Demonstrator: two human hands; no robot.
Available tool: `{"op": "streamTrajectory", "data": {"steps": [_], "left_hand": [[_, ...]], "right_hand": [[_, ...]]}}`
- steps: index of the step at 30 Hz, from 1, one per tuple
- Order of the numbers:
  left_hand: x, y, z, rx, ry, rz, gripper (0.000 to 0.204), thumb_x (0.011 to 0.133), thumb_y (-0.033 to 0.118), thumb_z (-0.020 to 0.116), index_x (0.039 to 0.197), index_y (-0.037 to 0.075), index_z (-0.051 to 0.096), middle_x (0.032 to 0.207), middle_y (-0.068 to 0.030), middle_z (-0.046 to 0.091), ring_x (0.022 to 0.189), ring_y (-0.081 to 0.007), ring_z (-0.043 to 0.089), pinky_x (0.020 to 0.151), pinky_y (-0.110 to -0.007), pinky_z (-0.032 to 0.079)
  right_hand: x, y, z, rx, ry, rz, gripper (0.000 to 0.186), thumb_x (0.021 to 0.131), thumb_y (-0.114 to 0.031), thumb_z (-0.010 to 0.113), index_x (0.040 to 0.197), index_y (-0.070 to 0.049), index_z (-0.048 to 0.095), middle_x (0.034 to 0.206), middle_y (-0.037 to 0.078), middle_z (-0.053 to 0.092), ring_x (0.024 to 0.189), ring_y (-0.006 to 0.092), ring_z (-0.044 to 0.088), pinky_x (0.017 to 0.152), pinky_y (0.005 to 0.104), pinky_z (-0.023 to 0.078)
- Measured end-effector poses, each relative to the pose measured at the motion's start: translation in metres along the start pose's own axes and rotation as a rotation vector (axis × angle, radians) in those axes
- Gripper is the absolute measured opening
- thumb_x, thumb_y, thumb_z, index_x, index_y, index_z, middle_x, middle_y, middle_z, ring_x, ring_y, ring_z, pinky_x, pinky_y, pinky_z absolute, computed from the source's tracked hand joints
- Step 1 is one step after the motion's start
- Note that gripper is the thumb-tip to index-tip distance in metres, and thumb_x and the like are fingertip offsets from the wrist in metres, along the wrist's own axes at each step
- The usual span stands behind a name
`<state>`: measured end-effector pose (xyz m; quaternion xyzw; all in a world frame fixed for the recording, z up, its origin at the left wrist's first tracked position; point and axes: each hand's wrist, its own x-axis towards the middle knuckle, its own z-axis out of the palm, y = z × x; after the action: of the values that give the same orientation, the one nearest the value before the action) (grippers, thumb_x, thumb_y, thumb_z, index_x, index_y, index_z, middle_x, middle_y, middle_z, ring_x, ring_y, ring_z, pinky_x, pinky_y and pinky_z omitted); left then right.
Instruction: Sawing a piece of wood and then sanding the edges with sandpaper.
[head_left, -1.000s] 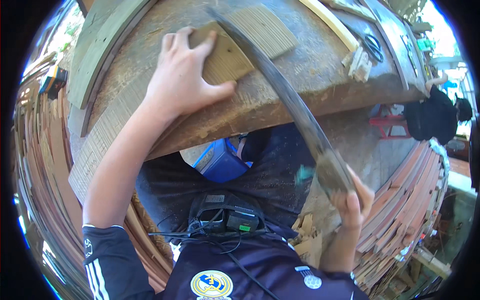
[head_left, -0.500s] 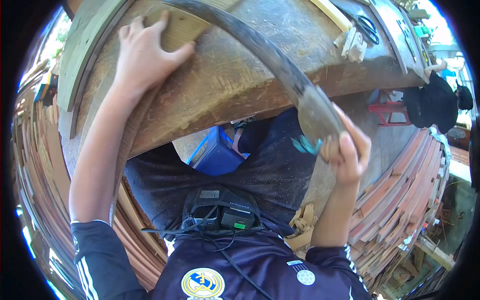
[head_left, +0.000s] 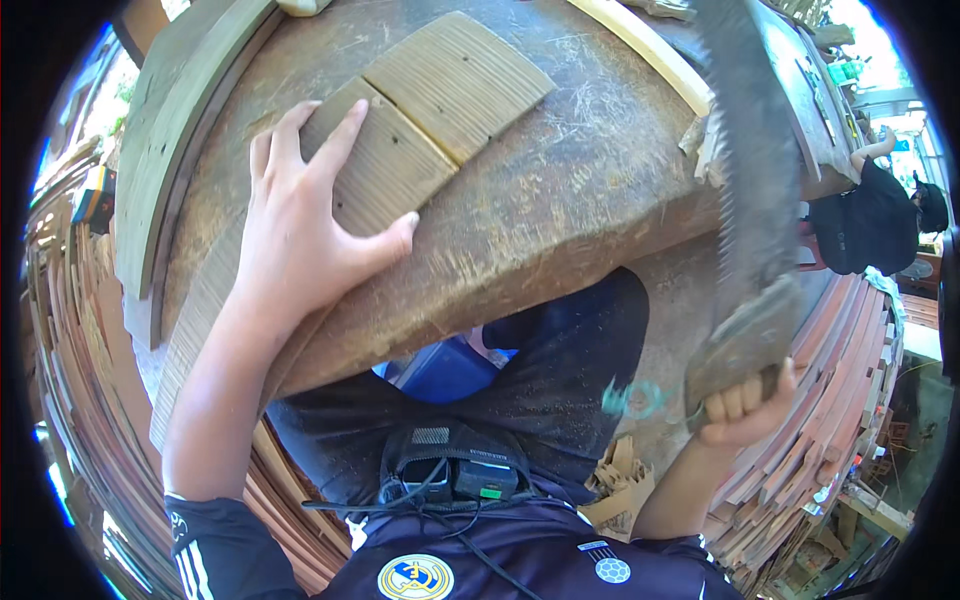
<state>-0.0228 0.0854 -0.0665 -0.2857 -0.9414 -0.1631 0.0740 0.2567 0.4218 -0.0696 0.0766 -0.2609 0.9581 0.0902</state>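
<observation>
My left hand (head_left: 300, 205) rests on a wooden board (head_left: 395, 170), fingers spread across it and thumb at its near edge. A straight seam separates this board from a squarish piece (head_left: 470, 85) beyond it. The board's grooved length runs under my left forearm toward the lower left. My right hand (head_left: 740, 405) is closed on the wooden handle of a saw (head_left: 740, 335), which is lifted clear of both pieces at the right. Its long toothed blade points up the picture and is blurred. The pieces lie on a worn workbench (head_left: 560, 220).
Curved planks (head_left: 165, 150) lie at the bench's left, a pale strip (head_left: 650, 50) at its far right. Wood stacks (head_left: 85, 350) flank me on both sides. A co-worker (head_left: 860, 225) in dark clothing sits at right. A blue container (head_left: 440, 368) is under the bench, cardboard scraps (head_left: 615, 480) below right.
The saw has swung from lying diagonally across the board to upright at the right, off the wood. My right hand moved right and slightly down, uncovering the seam. My left hand stays on the board.
</observation>
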Motion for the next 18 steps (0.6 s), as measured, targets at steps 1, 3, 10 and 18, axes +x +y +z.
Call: {"op": "streamTrajectory", "data": {"steps": [1, 3, 10, 18], "left_hand": [[-0.001, 0.003, -0.004, 0.007, 0.000, 0.006, 0.093, 0.064, 0.035, 0.084, 0.150, 0.013, 0.053, 0.149, -0.0249, 0.042, 0.137, -0.0450, 0.040, 0.116, -0.053, 0.035], [-0.003, 0.010, -0.003, -0.024, -0.036, 0.036, 0.096, 0.063, 0.034, 0.085, 0.150, 0.013, 0.052, 0.149, -0.0249, 0.042, 0.137, -0.0452, 0.040, 0.116, -0.054, 0.035], [-0.002, 0.009, -0.015, -0.037, -0.116, 0.026, 0.101, 0.057, 0.032, 0.086, 0.150, 0.011, 0.051, 0.149, -0.0278, 0.038, 0.133, -0.0480, 0.040, 0.113, -0.056, 0.036], [0.002, 0.012, -0.020, -0.057, -0.177, 0.021, 0.106, 0.054, 0.031, 0.086, 0.151, 0.008, 0.049, 0.149, -0.0295, 0.035, 0.131, -0.0501, 0.039, 0.111, -0.058, 0.037]], "right_hand": [[0.012, -0.001, 0.014, -0.214, 0.065, -0.078, 0.053, 0.110, -0.035, 0.030, 0.138, 0.004, 0.053, 0.054, -0.003, 0.028, 0.043, 0.0085, 0.025, 0.043, 0.0277, 0.025], [0.036, 0.002, 0.029, -0.433, 0.132, -0.160, 0.054, 0.110, -0.034, 0.030, 0.140, 0.005, 0.052, 0.055, -0.003, 0.029, 0.044, 0.0088, 0.024, 0.044, 0.0277, 0.025], [0.152, 0.045, 0.029, -2.233, -0.073, -0.561, 0.042, 0.088, -0.014, 0.067, 0.121, 0.012, 0.067, 0.104, 0.024, 0.074, 0.073, 0.0298, 0.072, 0.073, 0.0355, 0.057], [0.224, 0.054, 0.030, -2.225, -0.360, -0.185, 0.040, 0.083, -0.021, 0.075, 0.120, -0.005, 0.072, 0.095, 0.014, 0.062, 0.090, 0.0314, 0.062, 0.086, 0.0429, 0.051]]}}
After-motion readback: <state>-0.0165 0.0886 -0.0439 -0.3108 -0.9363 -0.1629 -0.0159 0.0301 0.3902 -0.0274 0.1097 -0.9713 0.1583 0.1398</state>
